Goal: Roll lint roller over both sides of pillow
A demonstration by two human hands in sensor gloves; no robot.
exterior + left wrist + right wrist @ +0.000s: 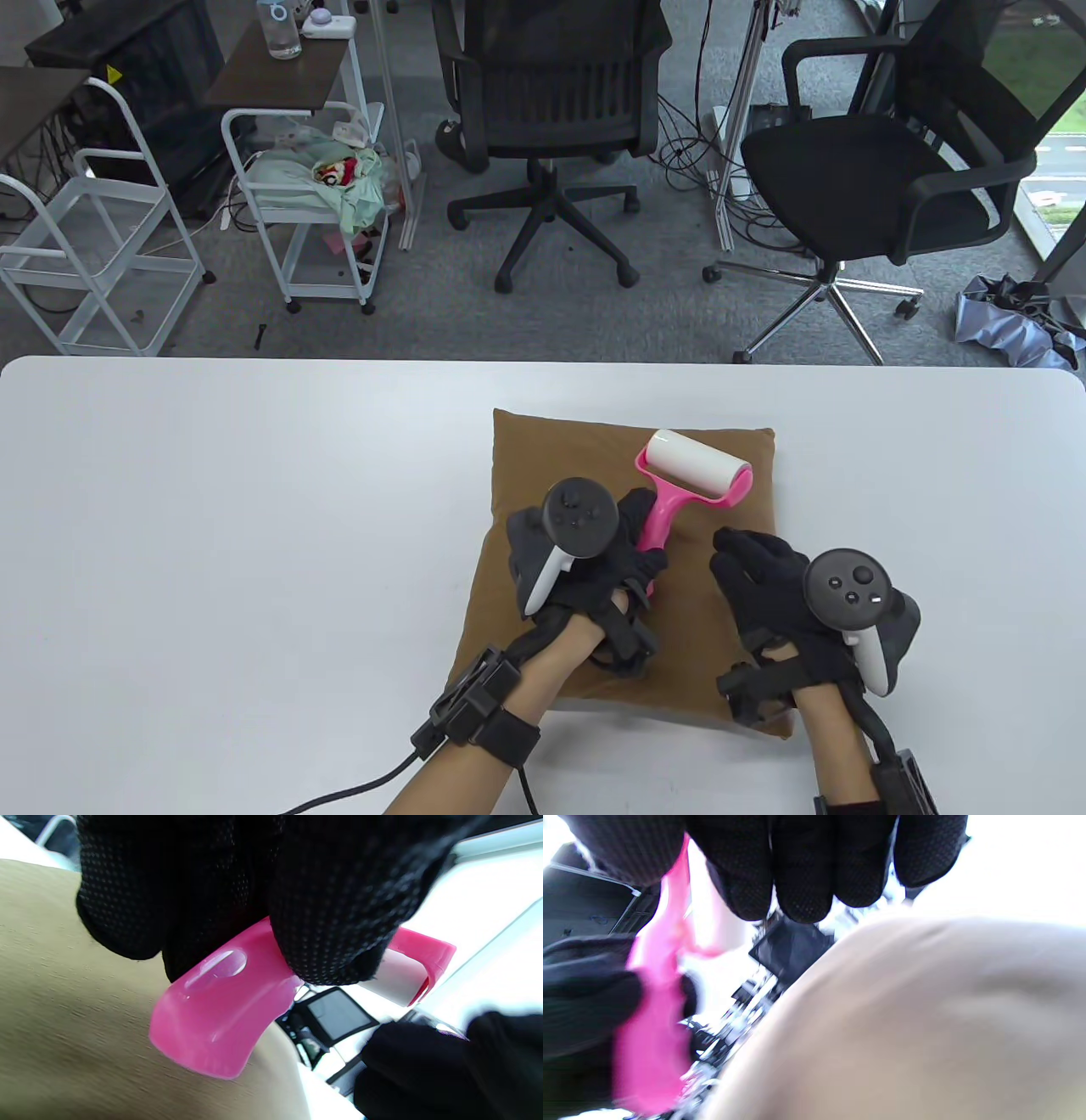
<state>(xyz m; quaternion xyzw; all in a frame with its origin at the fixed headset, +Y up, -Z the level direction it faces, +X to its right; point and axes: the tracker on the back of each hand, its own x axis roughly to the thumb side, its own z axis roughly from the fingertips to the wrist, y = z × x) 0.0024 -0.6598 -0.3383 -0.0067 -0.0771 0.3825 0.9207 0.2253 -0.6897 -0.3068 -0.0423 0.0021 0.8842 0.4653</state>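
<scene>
A brown pillow (551, 458) lies flat on the white table (212, 526). My left hand (628, 543) grips the pink handle of a lint roller (679, 488), whose white roll rests on the pillow's far right part. In the left wrist view the pink handle (220, 1001) sits under my gloved fingers (335, 908), above the pillow (63, 1005). My right hand (755, 569) lies over the pillow's right side, fingers extended, holding nothing. The right wrist view shows its fingers (801, 866) above the pillow (925, 1018), with the roller (657, 1018) at the left.
Two black office chairs (551, 110) (874, 170) and white wire carts (305, 187) stand on the floor beyond the table's far edge. A cable (356, 785) runs from my left wrist across the table's near edge.
</scene>
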